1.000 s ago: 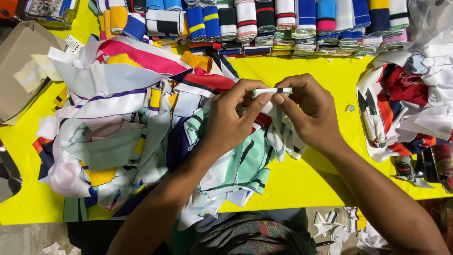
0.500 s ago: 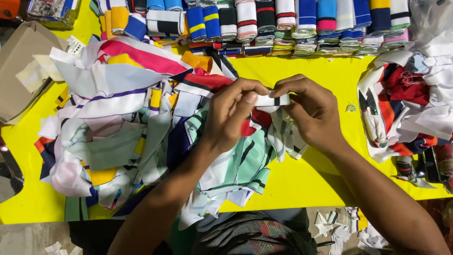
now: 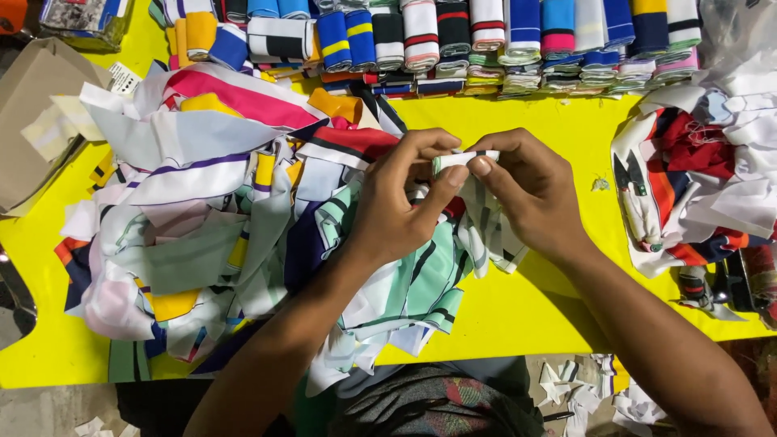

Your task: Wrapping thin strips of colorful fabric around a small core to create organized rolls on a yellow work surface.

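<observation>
- Bright yellow covers the bench (image 3: 566,307), which spreads under heaps of cloth from edge to edge
- Near its middle, held just above the surface, a small folded strip of white fabric (image 3: 463,159) sits between both hands
- Left hand (image 3: 405,202) comes in from below, its fingers (image 3: 443,183) closed on the left end of the strip, thumb pressed up from beneath
- Right hand (image 3: 530,194) meets it from the other side, its fingers (image 3: 482,166) pinching the right end, so the two hands touch at the fingertips
- Just beneath the hands lies a mint-green and white striped piece (image 3: 405,299), trailing toward the near edge of the bench
- To the left spreads a large loose pile of cut cloth pieces (image 3: 202,218) in pink, white, yellow, navy and pale green
- Along the far edge runs a row of folded striped collars and cuffs (image 3: 453,40), stacked side by side in blue, white, red, black and yellow
- At the right sits another heap of red, white and navy scraps (image 3: 696,178), well apart from the hands
- A brown cardboard box (image 3: 32,113) stands at the far left
- White offcuts (image 3: 583,388) litter the floor below the near edge
</observation>
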